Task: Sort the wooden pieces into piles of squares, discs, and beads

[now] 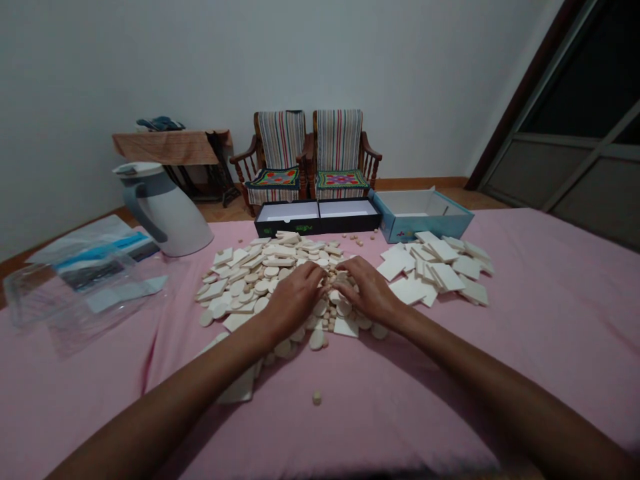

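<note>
A broad pile of pale wooden pieces (pixel 245 277), with discs, flat strips and small cubes, lies on the pink cloth. My left hand (pixel 295 297) rests at its right part with fingers curled together; whatever they hold, if anything, is hidden. Facing it, my right hand (pixel 369 293) reaches in from the right, thumb and forefinger apart, with nothing visible held. Small wooden cubes (pixel 330 313) show below and between my fingertips, among discs and a square tile (pixel 346 327). One loose cube (pixel 317 398) lies nearer to me.
Square wooden tiles (pixel 450 277) are heaped at right. Behind stand a black two-part box tray (pixel 300 227) and a light blue box (pixel 425 228). A white-grey jug (pixel 175 217) and clear plastic packaging (pixel 95 273) occupy the left. Two chairs (pixel 283 143) stand beyond the pink cloth (pixel 540 313).
</note>
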The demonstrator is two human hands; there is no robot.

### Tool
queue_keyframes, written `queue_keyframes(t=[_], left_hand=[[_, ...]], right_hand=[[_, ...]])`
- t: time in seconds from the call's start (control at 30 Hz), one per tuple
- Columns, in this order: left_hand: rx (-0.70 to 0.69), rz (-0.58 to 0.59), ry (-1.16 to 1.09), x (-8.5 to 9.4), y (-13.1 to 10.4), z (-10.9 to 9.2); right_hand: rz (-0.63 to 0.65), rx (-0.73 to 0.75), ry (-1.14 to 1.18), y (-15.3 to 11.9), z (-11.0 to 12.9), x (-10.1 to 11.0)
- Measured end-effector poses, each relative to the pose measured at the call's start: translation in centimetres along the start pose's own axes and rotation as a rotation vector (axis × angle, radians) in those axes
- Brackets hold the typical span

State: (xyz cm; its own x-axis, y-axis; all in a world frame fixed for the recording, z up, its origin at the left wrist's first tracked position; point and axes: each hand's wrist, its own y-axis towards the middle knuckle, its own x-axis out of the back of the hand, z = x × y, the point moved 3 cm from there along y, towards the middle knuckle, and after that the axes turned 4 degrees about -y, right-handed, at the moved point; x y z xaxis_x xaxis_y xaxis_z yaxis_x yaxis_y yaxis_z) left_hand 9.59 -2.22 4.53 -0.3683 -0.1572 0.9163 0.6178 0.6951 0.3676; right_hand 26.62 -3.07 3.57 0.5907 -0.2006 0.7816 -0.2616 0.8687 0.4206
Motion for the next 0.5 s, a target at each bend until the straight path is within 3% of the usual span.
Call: queue_keyframes(t=[0.07, 0.2, 0.27, 0.5], left_hand=[[0.02, -0.041, -0.041, 1.0, 0.2, 1.3], [0.02, 0.0, -0.103, 2.3, -1.9, 3.3], [0.027, 0.037, -0.122, 2.6, -3.4, 3.8], [0.157, 0.159, -0.137, 4.0, -8.8, 4.3]], right_hand=[[0.036, 0.047, -0.018, -0.9, 1.1, 0.0], [0.369, 0.177, 0.1, -4.9, 4.3, -0.8], [0.458, 0.207, 0.072, -6.6, 5.7, -1.4], [0.474, 0.088, -0.115, -8.4, 7.5, -4.1]])
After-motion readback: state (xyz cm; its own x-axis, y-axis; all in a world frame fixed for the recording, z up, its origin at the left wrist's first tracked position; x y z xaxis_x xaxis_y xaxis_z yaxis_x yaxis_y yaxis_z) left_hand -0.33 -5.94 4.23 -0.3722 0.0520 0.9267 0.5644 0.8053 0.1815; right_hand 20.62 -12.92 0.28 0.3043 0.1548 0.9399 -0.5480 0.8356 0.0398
